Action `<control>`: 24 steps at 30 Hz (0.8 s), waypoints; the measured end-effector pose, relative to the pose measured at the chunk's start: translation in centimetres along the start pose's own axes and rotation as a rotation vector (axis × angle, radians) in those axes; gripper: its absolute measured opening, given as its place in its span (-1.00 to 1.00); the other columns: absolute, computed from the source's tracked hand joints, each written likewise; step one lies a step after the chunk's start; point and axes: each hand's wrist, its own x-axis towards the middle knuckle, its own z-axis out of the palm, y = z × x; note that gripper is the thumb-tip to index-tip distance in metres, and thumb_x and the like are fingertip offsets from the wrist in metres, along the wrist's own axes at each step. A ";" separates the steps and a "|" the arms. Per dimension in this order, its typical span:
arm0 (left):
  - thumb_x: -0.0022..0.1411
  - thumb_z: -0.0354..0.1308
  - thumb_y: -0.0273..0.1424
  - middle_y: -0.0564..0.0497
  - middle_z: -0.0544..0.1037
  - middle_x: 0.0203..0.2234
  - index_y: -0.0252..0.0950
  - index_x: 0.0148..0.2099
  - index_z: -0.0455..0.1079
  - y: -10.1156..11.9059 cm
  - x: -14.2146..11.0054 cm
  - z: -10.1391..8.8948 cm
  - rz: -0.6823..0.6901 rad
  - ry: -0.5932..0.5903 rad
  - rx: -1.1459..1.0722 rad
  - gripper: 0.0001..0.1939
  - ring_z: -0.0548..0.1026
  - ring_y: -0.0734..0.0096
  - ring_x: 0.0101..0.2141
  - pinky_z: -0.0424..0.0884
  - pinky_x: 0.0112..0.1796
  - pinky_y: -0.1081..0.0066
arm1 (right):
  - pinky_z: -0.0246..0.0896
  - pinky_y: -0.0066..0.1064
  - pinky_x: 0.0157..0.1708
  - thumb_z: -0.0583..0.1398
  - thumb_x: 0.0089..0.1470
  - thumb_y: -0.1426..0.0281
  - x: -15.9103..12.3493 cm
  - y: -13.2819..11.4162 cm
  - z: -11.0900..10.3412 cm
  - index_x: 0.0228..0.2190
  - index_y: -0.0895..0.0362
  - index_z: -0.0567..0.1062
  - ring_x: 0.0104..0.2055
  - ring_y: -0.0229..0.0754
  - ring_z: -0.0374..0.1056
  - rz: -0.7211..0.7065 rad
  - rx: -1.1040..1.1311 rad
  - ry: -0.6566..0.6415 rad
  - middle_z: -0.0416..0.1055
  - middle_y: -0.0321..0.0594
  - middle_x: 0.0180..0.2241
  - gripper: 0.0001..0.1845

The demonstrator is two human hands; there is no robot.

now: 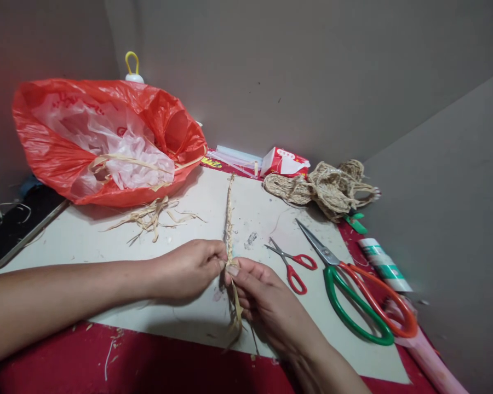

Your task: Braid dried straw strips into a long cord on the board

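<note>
A thin braid of dry straw [229, 213] lies stretched away from me across a white sheet [86, 235]. My left hand [189, 269] pinches the braid's near end from the left, fingers closed. My right hand [258, 295] pinches the same spot from the right, with loose straw strands [235, 312] hanging down past its fingers. Both hands meet at the braid, low in the middle of the view.
An open red plastic bag [107, 137] with straw sits at the back left, loose straw scraps [152, 216] before it. Small red scissors [291, 265] and large green-and-red scissors [353, 290] lie right. Coiled braids [328, 189], a red box [283, 161], a tube [384, 265] and a dark phone-like slab [16, 224] surround.
</note>
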 end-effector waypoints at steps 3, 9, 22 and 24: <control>0.20 -0.11 -0.42 0.09 0.37 -0.47 -0.30 -0.38 0.29 -0.1 0.0 0.0 0.040 -0.026 0.074 -0.81 0.31 0.48 -0.40 0.20 -0.32 0.47 | -0.31 -0.57 -0.69 0.17 0.08 0.18 0.1 0.1 -0.5 -0.49 0.16 0.35 -0.66 -0.42 -0.21 -0.035 -0.120 -0.009 -0.03 -0.50 -0.70 -0.70; 0.17 -0.09 -0.40 0.10 0.35 -0.52 -0.31 -0.42 0.26 -0.1 0.4 0.1 -0.042 -0.080 -0.136 -0.83 0.29 0.50 -0.44 0.22 -0.34 0.49 | 0.05 -0.51 -0.48 0.11 0.13 0.19 0.0 -0.1 -0.8 -0.51 0.15 0.31 -0.48 -0.32 0.07 -0.157 -0.428 0.034 0.16 -0.35 -0.54 -0.69; 0.20 -0.02 -0.25 0.15 0.19 -0.58 -0.31 -0.45 0.20 -0.5 0.5 0.2 0.024 -0.043 -0.251 -0.74 0.15 0.55 -0.50 0.12 -0.44 0.52 | 0.08 -0.46 -0.41 0.04 0.19 0.21 -1.1 -1.4 0.3 -0.42 0.14 0.36 -0.43 -0.27 0.13 -0.296 -0.731 0.093 0.21 -0.33 -0.51 -0.72; 0.21 -0.03 -0.27 0.13 0.21 -0.57 -0.32 -0.44 0.22 -0.4 0.4 0.2 0.040 -0.017 -0.237 -0.75 0.17 0.54 -0.48 0.14 -0.42 0.52 | 0.03 -0.49 -0.49 0.04 0.19 0.20 -1.3 -1.4 0.2 -0.36 0.11 0.33 -0.51 -0.30 0.07 -0.276 -0.728 0.125 0.14 -0.39 -0.57 -0.75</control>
